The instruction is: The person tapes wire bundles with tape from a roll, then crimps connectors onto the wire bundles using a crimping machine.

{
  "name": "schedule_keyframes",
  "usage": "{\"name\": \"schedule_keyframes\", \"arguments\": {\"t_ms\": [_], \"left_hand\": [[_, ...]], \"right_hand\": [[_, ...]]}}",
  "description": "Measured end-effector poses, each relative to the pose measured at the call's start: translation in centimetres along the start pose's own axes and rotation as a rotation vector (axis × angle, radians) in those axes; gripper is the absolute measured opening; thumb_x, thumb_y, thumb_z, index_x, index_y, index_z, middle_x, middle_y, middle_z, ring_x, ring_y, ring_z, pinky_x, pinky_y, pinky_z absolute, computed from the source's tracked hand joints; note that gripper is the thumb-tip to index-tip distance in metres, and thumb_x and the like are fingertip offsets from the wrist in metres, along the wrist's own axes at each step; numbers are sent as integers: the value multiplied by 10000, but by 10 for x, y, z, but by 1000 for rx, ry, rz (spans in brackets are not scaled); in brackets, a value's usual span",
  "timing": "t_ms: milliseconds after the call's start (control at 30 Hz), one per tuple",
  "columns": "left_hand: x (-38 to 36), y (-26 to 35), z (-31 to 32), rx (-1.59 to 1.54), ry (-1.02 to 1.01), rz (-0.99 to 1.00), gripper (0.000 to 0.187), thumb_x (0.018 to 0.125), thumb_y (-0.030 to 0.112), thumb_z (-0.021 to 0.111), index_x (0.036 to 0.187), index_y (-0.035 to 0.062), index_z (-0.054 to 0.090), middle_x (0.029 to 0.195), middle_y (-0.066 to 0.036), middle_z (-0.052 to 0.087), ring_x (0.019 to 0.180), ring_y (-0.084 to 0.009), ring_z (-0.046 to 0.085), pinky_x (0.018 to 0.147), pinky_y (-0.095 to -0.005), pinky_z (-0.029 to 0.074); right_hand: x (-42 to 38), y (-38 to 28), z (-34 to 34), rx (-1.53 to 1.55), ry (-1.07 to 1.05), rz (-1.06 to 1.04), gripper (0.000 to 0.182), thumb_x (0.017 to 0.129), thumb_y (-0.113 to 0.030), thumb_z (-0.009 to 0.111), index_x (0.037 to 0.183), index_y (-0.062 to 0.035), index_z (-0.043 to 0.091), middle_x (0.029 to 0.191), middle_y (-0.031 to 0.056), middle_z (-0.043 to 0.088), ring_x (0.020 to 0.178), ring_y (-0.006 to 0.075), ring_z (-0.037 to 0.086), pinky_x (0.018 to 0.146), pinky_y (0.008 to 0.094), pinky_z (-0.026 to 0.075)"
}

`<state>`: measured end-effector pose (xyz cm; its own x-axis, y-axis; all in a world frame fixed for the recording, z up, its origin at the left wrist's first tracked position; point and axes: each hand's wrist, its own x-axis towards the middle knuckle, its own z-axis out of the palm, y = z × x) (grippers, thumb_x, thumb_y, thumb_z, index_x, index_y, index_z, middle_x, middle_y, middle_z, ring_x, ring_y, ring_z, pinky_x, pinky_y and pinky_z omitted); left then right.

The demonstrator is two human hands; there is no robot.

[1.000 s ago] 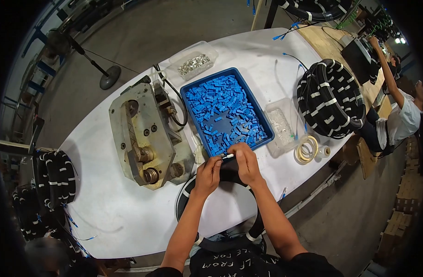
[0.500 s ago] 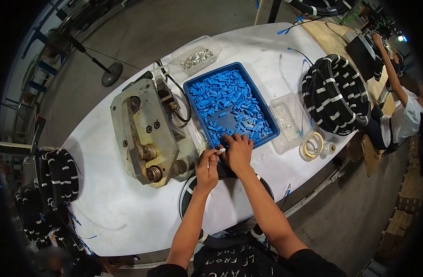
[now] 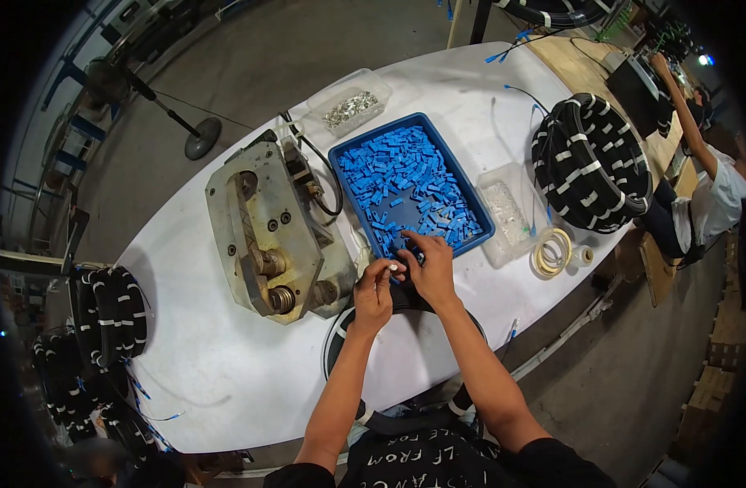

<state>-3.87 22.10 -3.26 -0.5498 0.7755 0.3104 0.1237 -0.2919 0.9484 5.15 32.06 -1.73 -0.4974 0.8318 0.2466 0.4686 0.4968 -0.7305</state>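
My left hand (image 3: 375,294) is closed in a pinch on a small white piece (image 3: 392,267), perhaps a cable end; its exact kind is too small to tell. Just to the right is my right hand (image 3: 432,268), its fingers curved but apart, close to the left fingertips. Nothing clearly shows in it. Both hands are at the near edge of a blue tray (image 3: 477,195) full of small blue plastic connector housings (image 3: 397,159). Below them a coil of black cable (image 3: 334,346) lies on the table's near side, partly hidden by my forearms.
A metal press-like machine (image 3: 267,232) stands left of the tray. Clear boxes hold metal terminals (image 3: 350,110) and clear small parts (image 3: 505,211). Tape rolls (image 3: 552,254) and a white-banded black cable coil (image 3: 593,163) lie right. A co-worker (image 3: 715,191) sits at far right.
My right hand has drawn slightly away from the left and its fingers have spread. My left hand keeps its pinch on the white piece. The whole view has shifted slightly.
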Motion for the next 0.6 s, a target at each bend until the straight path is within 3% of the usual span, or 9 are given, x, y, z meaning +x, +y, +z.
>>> {"name": "schedule_keyframes", "arguments": {"t_ms": [100, 233, 300, 400, 600], "left_hand": [[0, -2, 0, 34, -15, 43, 183, 988, -52, 436, 1113, 36, 536, 961, -106, 664, 794, -158, 628, 716, -283, 522], [-3, -3, -5, 80, -40, 77, 222, 950, -103, 450, 1098, 36, 538, 966, -127, 666, 799, -171, 638, 718, -278, 515], [-5, -4, -3, 248, 25, 199, 273, 903, -145, 460, 1087, 39, 541, 962, -144, 663, 803, -188, 640, 721, -276, 506], [-6, -1, -4, 208, -10, 136, 317, 868, -171, 460, 1087, 44, 541, 965, -153, 662, 811, -211, 646, 721, -283, 504], [-7, -5, -5, 141, -26, 143, 312, 874, -164, 445, 1099, 35, 531, 991, -153, 659, 814, -222, 638, 722, -294, 503]], "right_hand": [[-1, -9, -21, 378, -42, 144, 231, 846, -67, 681, 1074, -39, 706, 943, 127, 700, 725, 222, 630, 651, 304, 494], [-14, -25, -38, 530, -100, 142, 208, 852, -61, 683, 1054, -15, 705, 955, 124, 705, 748, 186, 646, 677, 293, 500], [-20, -34, -44, 644, -105, 110, 225, 842, -53, 702, 1061, -1, 698, 942, 125, 707, 776, 173, 653, 694, 279, 508], [-24, -52, -52, 628, -59, 131, 236, 827, -10, 716, 1060, 21, 692, 952, 100, 695, 831, 129, 646, 735, 254, 506], [-25, -55, -60, 474, -89, 11, 246, 795, -12, 728, 1038, 4, 695, 927, 101, 684, 775, 152, 635, 692, 265, 498]]}}
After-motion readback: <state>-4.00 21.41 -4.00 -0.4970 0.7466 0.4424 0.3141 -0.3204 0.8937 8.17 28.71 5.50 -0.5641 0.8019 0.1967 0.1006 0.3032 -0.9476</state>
